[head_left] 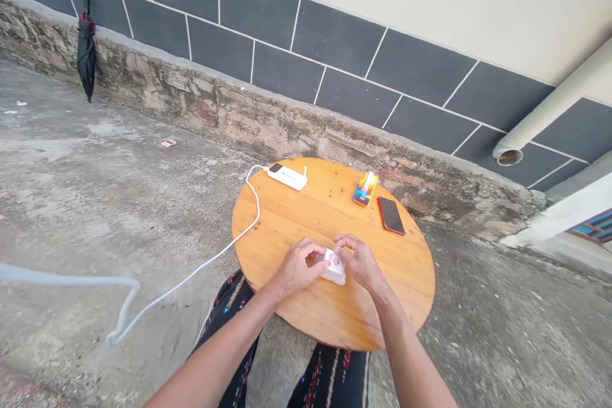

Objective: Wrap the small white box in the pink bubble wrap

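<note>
Head view shows a small whitish packet with red marks [334,267] lying on the round wooden surface [282,229], between both hands. The left hand [300,266] curls, thumb against the packet's left side; the right hand [359,261] bends its fingers at the far right edge. Whether either pinches it, I cannot tell. Beyond lie a white power strip [287,177], a tape dispenser [366,189] and a red-edged phone [391,215].
</note>
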`<state>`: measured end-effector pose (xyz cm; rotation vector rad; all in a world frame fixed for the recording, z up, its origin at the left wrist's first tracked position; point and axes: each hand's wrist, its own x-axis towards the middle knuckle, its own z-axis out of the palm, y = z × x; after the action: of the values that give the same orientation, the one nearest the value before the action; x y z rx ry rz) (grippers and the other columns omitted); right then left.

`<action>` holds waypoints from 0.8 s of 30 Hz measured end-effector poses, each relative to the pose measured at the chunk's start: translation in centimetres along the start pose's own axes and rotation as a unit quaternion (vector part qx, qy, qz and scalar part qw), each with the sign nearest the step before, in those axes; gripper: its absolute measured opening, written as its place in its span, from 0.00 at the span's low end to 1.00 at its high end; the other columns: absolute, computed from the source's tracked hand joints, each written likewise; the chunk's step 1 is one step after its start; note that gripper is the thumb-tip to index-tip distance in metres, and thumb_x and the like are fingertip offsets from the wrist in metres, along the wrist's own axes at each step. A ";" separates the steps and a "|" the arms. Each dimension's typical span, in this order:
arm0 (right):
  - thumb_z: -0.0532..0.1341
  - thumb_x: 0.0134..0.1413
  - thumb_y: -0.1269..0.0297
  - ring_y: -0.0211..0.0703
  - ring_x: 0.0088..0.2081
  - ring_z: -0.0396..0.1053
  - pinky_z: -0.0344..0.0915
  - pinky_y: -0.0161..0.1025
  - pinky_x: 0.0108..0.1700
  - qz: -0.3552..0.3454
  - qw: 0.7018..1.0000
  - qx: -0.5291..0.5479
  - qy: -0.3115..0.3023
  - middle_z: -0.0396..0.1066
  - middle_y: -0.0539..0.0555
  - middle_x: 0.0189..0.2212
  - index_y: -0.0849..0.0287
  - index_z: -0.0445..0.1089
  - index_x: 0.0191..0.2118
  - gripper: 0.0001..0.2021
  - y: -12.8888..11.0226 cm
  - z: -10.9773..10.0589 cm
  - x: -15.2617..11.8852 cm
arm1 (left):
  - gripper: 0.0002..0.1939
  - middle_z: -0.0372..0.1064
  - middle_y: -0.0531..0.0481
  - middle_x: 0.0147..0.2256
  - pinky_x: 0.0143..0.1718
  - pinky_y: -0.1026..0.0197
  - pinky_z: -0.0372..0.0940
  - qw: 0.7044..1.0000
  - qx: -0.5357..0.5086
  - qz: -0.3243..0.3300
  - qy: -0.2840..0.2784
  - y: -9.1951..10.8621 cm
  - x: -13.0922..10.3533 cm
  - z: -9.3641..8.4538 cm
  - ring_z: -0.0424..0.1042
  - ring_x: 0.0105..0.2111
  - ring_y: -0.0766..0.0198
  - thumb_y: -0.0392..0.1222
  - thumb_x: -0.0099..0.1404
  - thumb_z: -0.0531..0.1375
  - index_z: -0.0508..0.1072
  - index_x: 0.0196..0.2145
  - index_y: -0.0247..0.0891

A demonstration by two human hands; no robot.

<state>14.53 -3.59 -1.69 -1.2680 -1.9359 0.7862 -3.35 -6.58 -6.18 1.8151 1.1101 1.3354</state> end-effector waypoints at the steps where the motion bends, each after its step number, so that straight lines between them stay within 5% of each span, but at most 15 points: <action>1: 0.58 0.48 0.61 0.48 0.43 0.68 0.61 0.40 0.43 0.007 1.000 0.006 0.000 0.70 0.56 0.40 0.58 0.69 0.25 0.08 0.0 0.0 0.1 | 0.04 0.67 0.50 0.34 0.38 0.61 0.62 1.000 0.000 0.000 -0.002 0.0 0.0 0.0 0.68 0.36 0.62 0.37 0.57 0.62 0.72 0.33 0.38; 8: 0.57 0.50 0.56 0.48 0.38 0.70 0.64 0.41 0.40 0.056 0.997 0.054 0.030 0.73 0.57 0.35 0.59 0.68 0.27 0.11 0.9 0.2 0.9 | 0.07 0.67 0.50 0.35 0.40 0.61 0.63 1.000 0.000 0.001 -0.011 0.2 0.0 0.0 0.68 0.37 0.62 0.33 0.54 0.60 0.71 0.34 0.38; 14: 0.59 0.49 0.55 0.50 0.41 0.69 0.63 0.43 0.43 0.065 0.995 0.056 0.045 0.73 0.56 0.36 0.58 0.68 0.26 0.11 0.5 -0.1 1.5 | 0.26 0.65 0.46 0.44 0.45 0.57 0.64 0.999 -0.011 0.022 -0.022 0.2 -0.1 -0.1 0.68 0.42 0.59 0.32 0.51 0.60 0.66 0.49 0.39; 24: 0.58 0.50 0.55 0.51 0.42 0.69 0.61 0.44 0.45 0.048 0.998 0.027 0.042 0.73 0.58 0.39 0.59 0.68 0.26 0.12 -1.2 -2.1 2.5 | 0.31 0.63 0.45 0.52 0.56 0.53 0.58 0.995 -0.006 0.085 -0.053 1.3 -0.4 0.4 0.62 0.53 0.57 0.26 0.50 0.55 0.62 0.52 0.41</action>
<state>14.85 -1.42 0.96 -1.3479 -1.7874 0.8154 -2.69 -7.56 -5.33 1.9841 0.9082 1.3193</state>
